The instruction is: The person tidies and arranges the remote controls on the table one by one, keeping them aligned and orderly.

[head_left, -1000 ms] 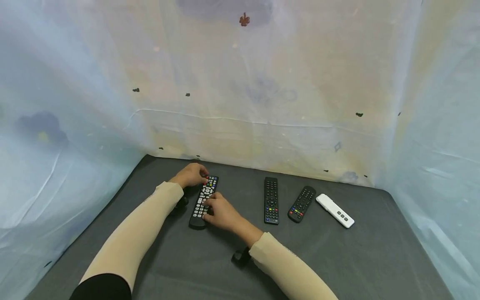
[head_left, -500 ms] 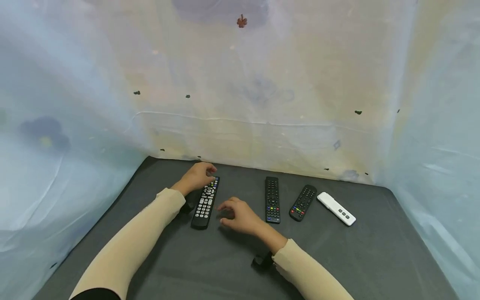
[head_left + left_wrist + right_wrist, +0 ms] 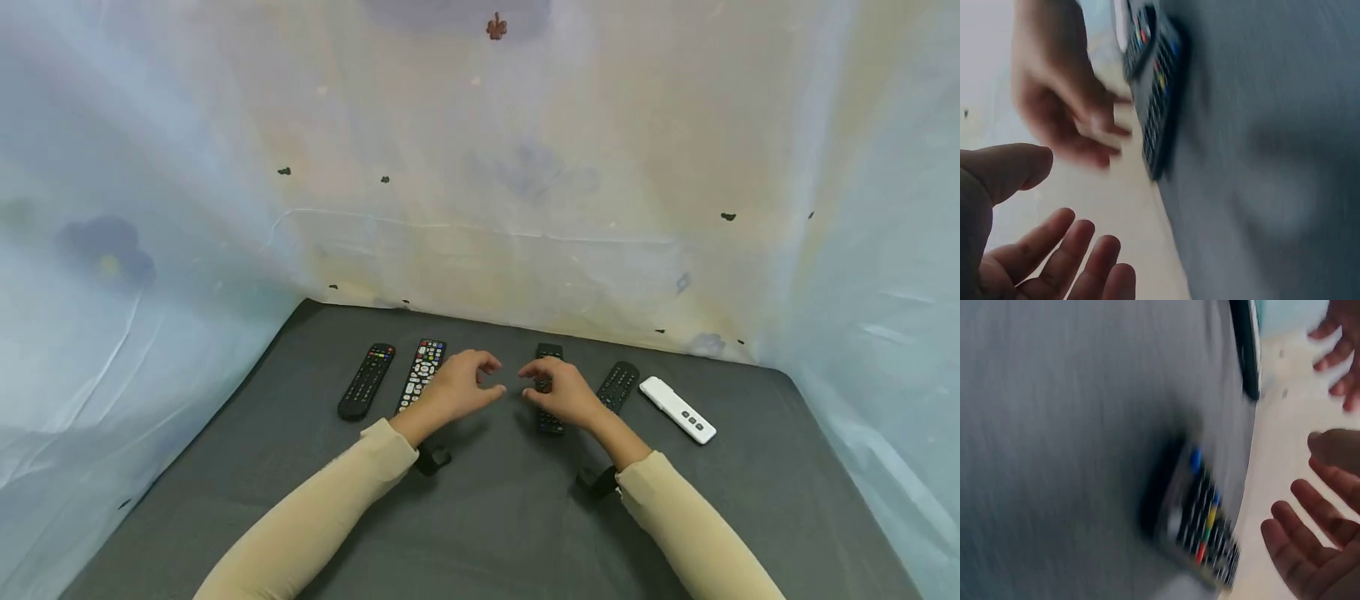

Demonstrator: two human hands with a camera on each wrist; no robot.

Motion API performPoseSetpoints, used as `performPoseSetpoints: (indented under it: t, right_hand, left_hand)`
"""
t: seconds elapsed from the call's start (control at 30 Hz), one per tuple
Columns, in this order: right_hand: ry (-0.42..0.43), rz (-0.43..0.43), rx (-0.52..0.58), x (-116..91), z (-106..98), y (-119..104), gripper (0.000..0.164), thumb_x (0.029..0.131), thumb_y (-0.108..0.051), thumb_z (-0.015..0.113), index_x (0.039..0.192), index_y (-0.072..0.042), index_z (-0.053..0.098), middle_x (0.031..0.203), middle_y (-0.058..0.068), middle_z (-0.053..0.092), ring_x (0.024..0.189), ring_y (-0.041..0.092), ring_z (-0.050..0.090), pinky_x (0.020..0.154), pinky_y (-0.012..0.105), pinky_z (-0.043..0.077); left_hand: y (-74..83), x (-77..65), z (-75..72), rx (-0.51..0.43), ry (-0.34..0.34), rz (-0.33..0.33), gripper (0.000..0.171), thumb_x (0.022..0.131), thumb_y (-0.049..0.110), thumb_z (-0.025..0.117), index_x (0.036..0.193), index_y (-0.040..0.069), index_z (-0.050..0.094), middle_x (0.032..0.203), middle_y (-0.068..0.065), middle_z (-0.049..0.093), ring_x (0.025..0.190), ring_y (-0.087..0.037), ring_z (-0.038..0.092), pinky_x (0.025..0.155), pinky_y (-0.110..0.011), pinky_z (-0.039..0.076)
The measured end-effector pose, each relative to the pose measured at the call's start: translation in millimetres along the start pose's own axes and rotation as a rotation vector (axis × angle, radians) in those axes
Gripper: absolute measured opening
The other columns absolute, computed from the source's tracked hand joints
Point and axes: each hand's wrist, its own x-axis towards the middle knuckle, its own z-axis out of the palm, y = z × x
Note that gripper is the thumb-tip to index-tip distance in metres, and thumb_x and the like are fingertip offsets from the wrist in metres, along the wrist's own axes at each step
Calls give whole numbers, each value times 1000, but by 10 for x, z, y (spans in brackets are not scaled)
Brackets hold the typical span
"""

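Two grips (image 3: 459,385) (image 3: 567,393) hover near four black remotes (image 3: 366,382) (image 3: 423,372) (image 3: 550,423) (image 3: 618,383) and one white remote (image 3: 677,410).

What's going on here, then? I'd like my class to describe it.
A person's left hand and right hand hover over a dark table, facing each other and holding nothing. Five remotes lie in a row: two black remotes on the left, then two more black ones and a white remote on the right.
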Motion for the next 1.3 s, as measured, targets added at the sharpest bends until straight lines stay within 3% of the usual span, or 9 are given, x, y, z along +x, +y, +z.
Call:
performPoseSetpoints:
  t: [0.1, 0.3, 0.5, 0.7, 0.93, 1.3]
  right_hand:
    - [3, 26, -23, 69, -109, 178, 30, 89, -15, 69, 116, -5, 66, 114, 13, 64, 102, 29, 62, 85, 43, 53]
    - [-15, 117, -108, 141, -232, 498, 34, 89, -20, 70, 119, -6, 65, 123, 16, 58, 109, 34, 58, 88, 49, 51]
    - [-50, 149, -154, 235, -247, 666, 38, 89, -23, 69, 123, -7, 64, 125, 19, 57, 114, 40, 56, 91, 54, 48]
    - [-86, 176, -157, 288, -234, 718, 42, 89, -22, 69, 126, -5, 61, 132, 22, 53, 121, 42, 52, 97, 55, 44]
    - [-111, 169, -172, 303, -249, 797, 41, 89, -21, 69, 125, -3, 62, 133, 21, 55, 124, 41, 51, 101, 56, 42]
    - [-154, 176, -224, 319, -247, 788, 39, 90, -19, 66, 124, -1, 63, 132, 22, 57, 121, 40, 54, 98, 53, 45]
  left_hand:
    - [101, -3, 200, -32, -8, 4, 37, 87, 31, 71, 119, 13, 64, 114, -9, 63, 95, -21, 61, 79, -35, 51]
    - [235, -17, 629, -111, -16, -77, 46, 87, 34, 71, 124, 9, 60, 114, -6, 61, 96, -19, 63, 78, -32, 53]
    - [301, 55, 866, -76, -22, -124, 56, 83, 38, 74, 129, 13, 57, 117, -7, 57, 97, -18, 60, 79, -34, 52]
    - [320, 152, 991, -80, -49, -182, 62, 78, 40, 79, 130, 15, 55, 127, -12, 50, 105, -25, 58, 85, -42, 51]
    - [301, 201, 1090, -117, -62, -187, 69, 72, 38, 85, 131, 15, 55, 116, -9, 55, 98, -21, 56, 85, -40, 50]
    - [289, 253, 1142, -142, -54, -225, 63, 68, 29, 88, 124, 18, 59, 106, -2, 59, 92, -17, 57, 81, -35, 49]
